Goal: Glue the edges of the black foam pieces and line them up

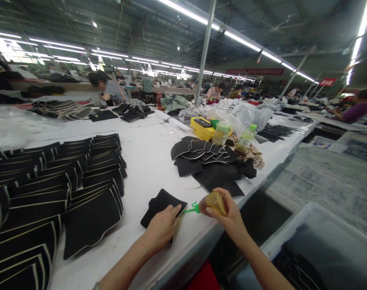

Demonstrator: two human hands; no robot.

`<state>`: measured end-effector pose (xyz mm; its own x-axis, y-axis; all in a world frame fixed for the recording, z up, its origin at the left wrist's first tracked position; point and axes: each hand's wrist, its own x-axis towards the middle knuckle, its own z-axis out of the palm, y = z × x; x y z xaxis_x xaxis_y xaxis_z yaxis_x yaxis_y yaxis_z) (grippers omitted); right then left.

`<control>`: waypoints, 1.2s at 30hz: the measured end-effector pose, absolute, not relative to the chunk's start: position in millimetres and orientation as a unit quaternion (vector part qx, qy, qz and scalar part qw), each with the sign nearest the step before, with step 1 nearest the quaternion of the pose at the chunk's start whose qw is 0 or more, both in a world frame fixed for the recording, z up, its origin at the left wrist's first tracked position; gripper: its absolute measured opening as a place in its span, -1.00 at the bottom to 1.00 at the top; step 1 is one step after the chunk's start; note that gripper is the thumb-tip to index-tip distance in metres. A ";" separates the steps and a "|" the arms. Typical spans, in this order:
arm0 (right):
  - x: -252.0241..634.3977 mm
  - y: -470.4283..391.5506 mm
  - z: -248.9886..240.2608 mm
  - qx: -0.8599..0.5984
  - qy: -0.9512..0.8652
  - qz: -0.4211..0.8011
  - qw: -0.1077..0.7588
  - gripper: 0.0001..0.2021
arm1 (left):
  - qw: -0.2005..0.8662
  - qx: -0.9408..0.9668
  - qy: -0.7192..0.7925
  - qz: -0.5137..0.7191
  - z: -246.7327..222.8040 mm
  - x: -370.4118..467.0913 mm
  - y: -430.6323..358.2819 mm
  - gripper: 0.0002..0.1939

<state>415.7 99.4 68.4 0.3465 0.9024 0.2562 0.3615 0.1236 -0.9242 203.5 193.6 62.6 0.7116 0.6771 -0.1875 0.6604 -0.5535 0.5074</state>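
Note:
A black cut piece (159, 207) lies on the white table near its front edge. My left hand (164, 222) rests flat on it, fingers stretched toward its right corner. In my right hand (228, 211) is a squeeze bottle (214, 204) of amber liquid, tilted on its side with its green nozzle pointing left. The nozzle tip is at the piece's right edge, close to my left fingertips; whether it touches I cannot tell. A pale strip shows along that edge below the tip.
Rows of overlapping black pieces (93, 217) cover the table's left side. A loose pile of black pieces (201, 155) lies beyond my hands, beside a yellow box (201, 131), a jar (222, 133) and a green-capped bottle (246, 137). At lower right stands a clear plastic bin (310, 213). People work farther back.

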 end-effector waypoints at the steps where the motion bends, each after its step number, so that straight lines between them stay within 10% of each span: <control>1: 417.1 101.0 68.8 -0.624 -0.509 0.223 0.550 -0.49 | 0.283 0.880 0.381 0.012 64.0 203.6 193.3 -0.48; 15: 412.1 95.6 72.0 -0.663 -0.520 0.148 0.518 -0.49 | 0.287 0.877 0.384 0.018 61.9 204.9 194.1 -0.47; 26: 412.5 95.3 67.8 -0.529 -0.257 0.437 0.680 -0.55 | 0.333 0.860 0.382 0.053 62.5 200.3 196.6 -0.48; 36: 420.6 97.3 52.6 -0.632 -0.402 0.239 0.618 -0.46 | 0.338 0.856 0.387 0.053 68.3 201.5 194.1 -0.48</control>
<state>420.6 97.3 52.6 0.5623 0.8036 0.1950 0.2124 0.0875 -0.9733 201.5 194.1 68.3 0.6954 0.6982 -0.1702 0.6261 -0.4723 0.6204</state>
